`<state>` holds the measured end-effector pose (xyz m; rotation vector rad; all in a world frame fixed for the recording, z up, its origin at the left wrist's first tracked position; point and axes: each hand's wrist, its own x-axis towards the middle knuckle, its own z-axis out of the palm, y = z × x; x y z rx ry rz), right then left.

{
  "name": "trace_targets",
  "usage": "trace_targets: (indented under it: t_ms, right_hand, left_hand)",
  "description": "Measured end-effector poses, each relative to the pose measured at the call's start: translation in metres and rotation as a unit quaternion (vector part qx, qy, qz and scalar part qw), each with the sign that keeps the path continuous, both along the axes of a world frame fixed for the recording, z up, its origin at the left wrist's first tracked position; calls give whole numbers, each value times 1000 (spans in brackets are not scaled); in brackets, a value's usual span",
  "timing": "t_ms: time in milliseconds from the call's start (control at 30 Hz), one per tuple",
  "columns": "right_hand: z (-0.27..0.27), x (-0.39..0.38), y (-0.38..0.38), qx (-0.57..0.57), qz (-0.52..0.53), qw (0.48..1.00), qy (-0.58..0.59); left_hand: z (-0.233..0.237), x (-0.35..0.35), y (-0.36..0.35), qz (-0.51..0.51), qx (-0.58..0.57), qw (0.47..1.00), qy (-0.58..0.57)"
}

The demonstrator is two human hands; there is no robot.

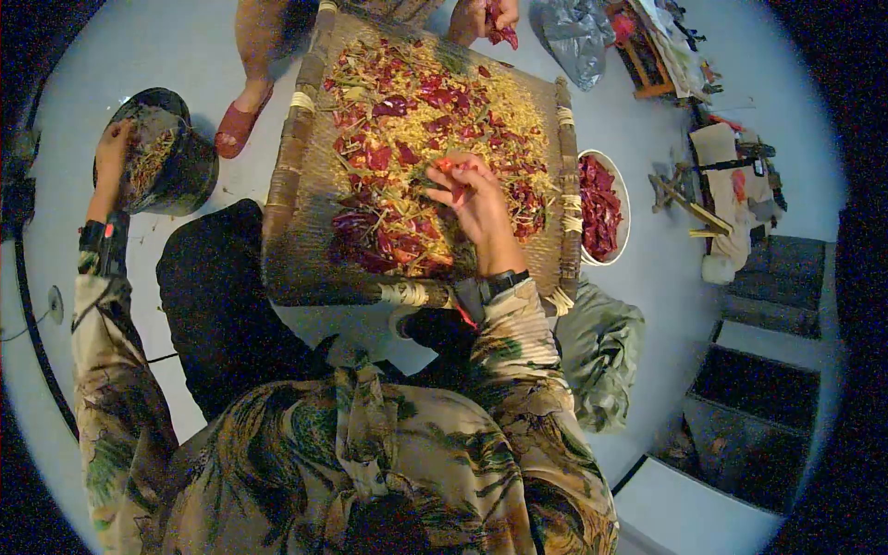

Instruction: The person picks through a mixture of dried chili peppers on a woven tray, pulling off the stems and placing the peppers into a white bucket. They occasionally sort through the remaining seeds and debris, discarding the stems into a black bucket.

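A woven tray (298, 231) with a wooden frame lies before me, spread with broken dried red chilies (379, 157), yellow seeds (421, 120) and brown stems. Above its middle, my right hand (476, 190) pinches a bright red piece of dried chili (448, 165) between thumb and forefinger, the other fingers loosely bent. To the left, my left hand (113, 153) reaches over the rim of a black bucket (190, 171) that has stems and scraps (148, 166) in it. Its fingertips are hard to make out against the bucket's contents.
Another person's hand (486, 18) holds dried red chili at the tray's far edge; that person's foot wears a red slipper (242, 125). A white bucket of red chilies (601, 208) stands right of the tray. A grey plastic bag (572, 42) lies beyond, a greenish sack (601, 351) nearer me.
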<state>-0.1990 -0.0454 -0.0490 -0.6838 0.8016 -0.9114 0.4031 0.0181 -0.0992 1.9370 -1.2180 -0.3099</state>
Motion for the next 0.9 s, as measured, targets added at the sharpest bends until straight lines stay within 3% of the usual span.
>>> trace_targets:
  t_ms: [67,133,167,233,267,300,367,433,500,567,667,767,867,900]
  right_hand:
    - [1,3,-3,24,15,1000,-15]
    - [-3,5,-8,22,20,998,51]
    - [-6,6,-11,22,22,996,84]
    - [-5,17,-20,-38,87,964,250]
    - [-6,24,-25,-69,119,934,329]
    - [-24,31,-33,-241,128,882,384]
    - [-27,47,-30,-359,147,809,441]
    - [-25,63,-28,-492,165,712,472]
    - [-32,68,-23,-521,166,646,532]
    - [-65,62,-31,-578,144,601,533]
    - [-55,56,-23,-417,145,743,503]
    - [-64,36,-30,-187,135,902,365]
    - [-34,22,-19,-4,123,964,237]
    - [-41,18,-18,-8,89,962,258]
  left_hand:
    - [-24,28,9,11,41,999,-9]
    - [-38,45,17,25,46,998,42]
    - [-42,62,18,-26,84,996,-6]
    - [-49,61,13,-15,41,989,140]
    - [-53,60,12,-7,17,977,212]
    - [-28,21,7,-14,11,959,283]
    - [30,-64,-4,-13,-2,907,421]
    - [67,-126,-13,-67,-60,884,458]
    - [99,-184,-15,-27,-60,869,490]
    - [126,-233,-11,-82,-42,880,465]
    - [143,-291,-4,-125,-73,869,473]
    - [149,-326,-2,-199,-28,814,544]
    - [135,-346,-10,-235,-18,780,580]
    - [129,-349,-14,-239,-28,774,585]
